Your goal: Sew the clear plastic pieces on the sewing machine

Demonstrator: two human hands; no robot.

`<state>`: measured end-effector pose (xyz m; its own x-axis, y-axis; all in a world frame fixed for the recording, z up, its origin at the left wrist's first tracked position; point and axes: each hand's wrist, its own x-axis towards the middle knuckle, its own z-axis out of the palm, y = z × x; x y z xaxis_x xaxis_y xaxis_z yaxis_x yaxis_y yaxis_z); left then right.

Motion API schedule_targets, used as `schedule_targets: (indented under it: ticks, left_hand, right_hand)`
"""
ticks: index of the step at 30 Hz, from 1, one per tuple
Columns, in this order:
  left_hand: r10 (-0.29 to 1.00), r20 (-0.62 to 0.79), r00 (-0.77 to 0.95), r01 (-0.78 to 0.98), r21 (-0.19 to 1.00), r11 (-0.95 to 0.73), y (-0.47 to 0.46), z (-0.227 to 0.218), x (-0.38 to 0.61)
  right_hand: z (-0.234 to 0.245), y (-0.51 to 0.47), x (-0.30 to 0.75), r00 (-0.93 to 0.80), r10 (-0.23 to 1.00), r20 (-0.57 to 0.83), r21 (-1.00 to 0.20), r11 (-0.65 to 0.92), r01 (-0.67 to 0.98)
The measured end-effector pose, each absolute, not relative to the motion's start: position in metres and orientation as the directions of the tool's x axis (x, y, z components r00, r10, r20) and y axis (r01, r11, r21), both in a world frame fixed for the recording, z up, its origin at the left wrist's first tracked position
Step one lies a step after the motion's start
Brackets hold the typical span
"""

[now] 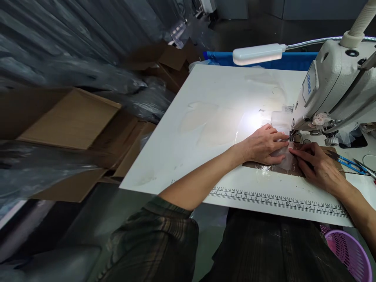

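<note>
My left hand (pixel 263 144) lies flat on a small piece of sheer white fabric (pixel 284 156), fingers stretched toward the needle area (pixel 293 135) of a white sewing machine (pixel 331 90). My right hand (pixel 315 164) rests on the same fabric from the right, fingers flat and pointing left at it. Both hands press the fabric onto the white table (pixel 211 129), just in front of the presser foot.
A lamp (pixel 258 54) shines on the table. Blue-handled snips (pixel 348 162) lie right of my hand. A printed ruler (pixel 279 200) runs along the table's front edge. Cardboard boxes (pixel 70 121) and plastic sheeting stand at left, a purple basket (pixel 349 254) below right.
</note>
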<state>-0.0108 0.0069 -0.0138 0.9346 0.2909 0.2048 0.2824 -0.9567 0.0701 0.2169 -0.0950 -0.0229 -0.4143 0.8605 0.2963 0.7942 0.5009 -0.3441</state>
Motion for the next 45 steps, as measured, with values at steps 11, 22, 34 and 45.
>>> schedule_targets:
  ticks: [11, 22, 34, 45]
  left_hand:
    - [0.362, 0.234, 0.902, 0.352, 0.084, -0.932, 0.008, -0.018, -0.010]
    - [0.225, 0.267, 0.937, 0.077, 0.470, -0.879, 0.005, -0.006, -0.013]
    - [0.351, 0.260, 0.900, 0.082, 0.689, -0.720, 0.012, -0.017, -0.010]
    - [0.162, 0.354, 0.921, 0.087, 0.219, -0.972, 0.003, -0.018, -0.008]
  right_hand:
    - [-0.028, -0.093, 0.219, -0.409, 0.853, 0.324, -0.333, 0.508, 0.794]
    - [-0.026, -0.089, 0.224, -0.373, 0.864, 0.337, -0.424, 0.493, 0.760]
    - [-0.016, -0.096, 0.211, -0.406, 0.855, 0.323, -0.477, 0.517, 0.711]
    - [-0.020, -0.093, 0.208, -0.291, 0.883, 0.367, -0.543, 0.458, 0.704]
